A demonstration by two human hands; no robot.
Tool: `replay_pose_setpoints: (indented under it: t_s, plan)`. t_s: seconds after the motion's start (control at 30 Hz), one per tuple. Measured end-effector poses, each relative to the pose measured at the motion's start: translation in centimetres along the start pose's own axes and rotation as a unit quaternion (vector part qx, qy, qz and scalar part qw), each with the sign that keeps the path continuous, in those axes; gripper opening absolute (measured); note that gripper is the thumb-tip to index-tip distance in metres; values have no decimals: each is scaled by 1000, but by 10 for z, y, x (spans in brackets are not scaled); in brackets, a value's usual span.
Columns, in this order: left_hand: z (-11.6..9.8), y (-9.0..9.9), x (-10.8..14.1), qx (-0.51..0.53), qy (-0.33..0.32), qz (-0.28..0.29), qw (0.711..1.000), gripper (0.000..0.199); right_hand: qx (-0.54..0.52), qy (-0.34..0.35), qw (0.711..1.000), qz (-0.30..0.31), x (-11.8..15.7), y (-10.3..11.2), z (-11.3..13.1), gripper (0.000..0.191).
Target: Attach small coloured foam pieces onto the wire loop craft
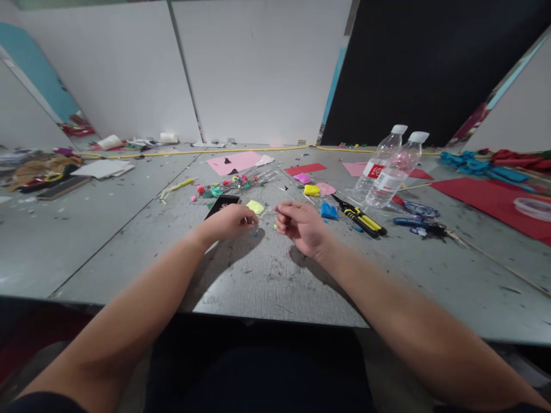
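Note:
My right hand (303,228) is closed above the table, thumb and forefinger pinched on a tiny bluish bit (276,209) too small to name. To its left, my left hand (232,221) hangs with the fingers bent down and together; whatever they hold, if anything, is hidden. Just beyond the left fingertips lies a flat pale yellow clay piece (255,206). A small blue crumb (255,234) is under those fingers. A black box-like object (221,205) is partly covered by the left hand. Beside the right hand sits a packet of blue clay (329,210).
Yellow-black pliers (361,218), two plastic bottles (383,183) and a blue-handled tool (413,222) lie or stand to the right. Further back are a yellow clay packet (311,190), beaded wire stems (241,182) and pink paper (235,163). Red sheets (486,198) cover the right side.

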State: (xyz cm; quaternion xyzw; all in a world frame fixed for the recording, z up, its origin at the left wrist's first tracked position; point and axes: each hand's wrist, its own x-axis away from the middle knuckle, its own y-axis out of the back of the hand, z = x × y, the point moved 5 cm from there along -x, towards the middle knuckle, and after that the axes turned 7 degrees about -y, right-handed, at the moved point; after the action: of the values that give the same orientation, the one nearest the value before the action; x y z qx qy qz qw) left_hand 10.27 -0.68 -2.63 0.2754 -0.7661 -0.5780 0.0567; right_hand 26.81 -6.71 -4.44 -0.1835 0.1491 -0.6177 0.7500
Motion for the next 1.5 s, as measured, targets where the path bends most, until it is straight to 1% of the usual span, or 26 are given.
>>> replay_pose_setpoints:
  t_s: [0.1,0.17,0.3,0.43,0.57,0.73,0.93,1.1,1.17,1.2,1.27,1.33,1.4,1.47,1.5]
  plan:
    - [4,-4,1,-6,-28,53,998,22,13,3,1000,19,2,-3,0,30]
    - [6,-8,1,2,-40,75,996,26,21,6,999,36,4,-4,0,33]
    - [8,-16,-2,26,-87,83,992,29,40,19,997,67,6,-6,1,38]
    - [10,-19,-3,47,-112,88,989,26,47,22,996,79,5,-6,0,39]
    - [9,-16,-4,53,-115,88,988,21,51,16,995,79,3,-7,-2,40]
    - [13,-16,-4,51,-87,87,991,24,23,0,997,77,-1,-5,-4,39]
    - [17,-18,-5,59,-82,87,991,22,8,-16,998,63,0,-5,-4,32]
    - [10,-13,-4,61,-90,77,991,17,5,-21,998,60,3,-8,-2,31]
    - [5,-6,-4,65,-95,49,992,15,-2,-4,999,49,2,-6,1,32]
    - [2,-1,-4,71,-95,22,993,14,-6,15,999,38,2,-5,4,33]
    - [-4,9,-4,97,-86,-54,990,12,-3,77,997,12,4,-1,11,38]
    - [-10,20,-2,145,-65,-150,976,12,27,159,987,-9,9,0,19,40]
    - [-18,27,2,219,-41,-230,947,14,82,247,965,-30,18,-2,25,35]
    - [-27,28,4,287,-24,-262,921,17,151,332,929,-61,30,-6,28,25]
    - [-32,27,4,316,-25,-262,912,17,189,372,906,-72,37,-10,29,26]
